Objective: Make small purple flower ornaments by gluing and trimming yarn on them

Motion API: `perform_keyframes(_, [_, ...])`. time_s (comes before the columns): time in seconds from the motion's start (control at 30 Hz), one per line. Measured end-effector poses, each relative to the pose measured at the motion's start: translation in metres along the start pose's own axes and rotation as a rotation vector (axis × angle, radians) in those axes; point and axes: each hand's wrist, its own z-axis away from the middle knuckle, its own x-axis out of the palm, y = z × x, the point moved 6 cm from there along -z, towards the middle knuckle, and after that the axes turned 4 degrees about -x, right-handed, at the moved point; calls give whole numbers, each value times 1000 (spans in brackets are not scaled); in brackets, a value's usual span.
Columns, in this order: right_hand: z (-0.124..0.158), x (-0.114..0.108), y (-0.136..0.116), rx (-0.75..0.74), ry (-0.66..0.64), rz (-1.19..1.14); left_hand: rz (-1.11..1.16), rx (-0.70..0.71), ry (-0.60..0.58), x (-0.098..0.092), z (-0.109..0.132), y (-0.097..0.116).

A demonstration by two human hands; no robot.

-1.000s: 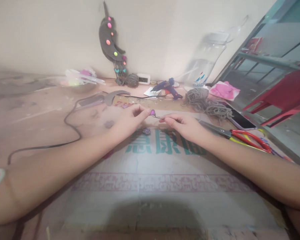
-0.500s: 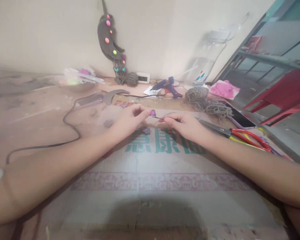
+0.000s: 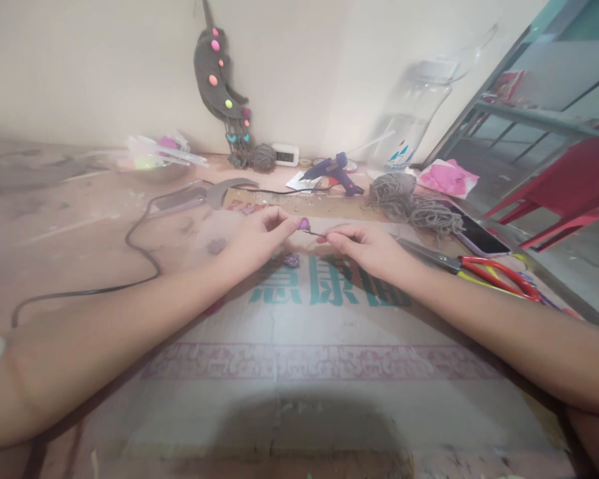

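Note:
Over the printed cardboard (image 3: 219, 419), my left hand (image 3: 269, 233) pinches a small purple piece (image 3: 304, 224) between thumb and finger. A thin dark strand (image 3: 313, 233) spans from that piece to my right hand (image 3: 364, 246), whose thumb and fingertips are closed on its other end. The two hands are close together, a short gap between their fingertips. Below the gap lies a small purple-grey bundle (image 3: 292, 259) on the cardboard. Another small purplish piece (image 3: 215, 247) rests left of my left hand. Fine detail of the held piece is too small to make out.
Red-handled scissors (image 3: 499, 274) lie beside my right forearm, near a phone (image 3: 484, 233) and grey yarn (image 3: 399, 196). Behind are a blue glue gun (image 3: 337, 174), a clear bottle (image 3: 409, 123) and a decorated grey crescent (image 3: 212, 76) against the wall. A black cable (image 3: 130, 236) curves at left.

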Motion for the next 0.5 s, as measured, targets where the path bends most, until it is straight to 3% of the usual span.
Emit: perform_keyframes(0.5, [-3, -1, -3, -29, -18, -4, -3, -1, -5, 0, -1, 0])
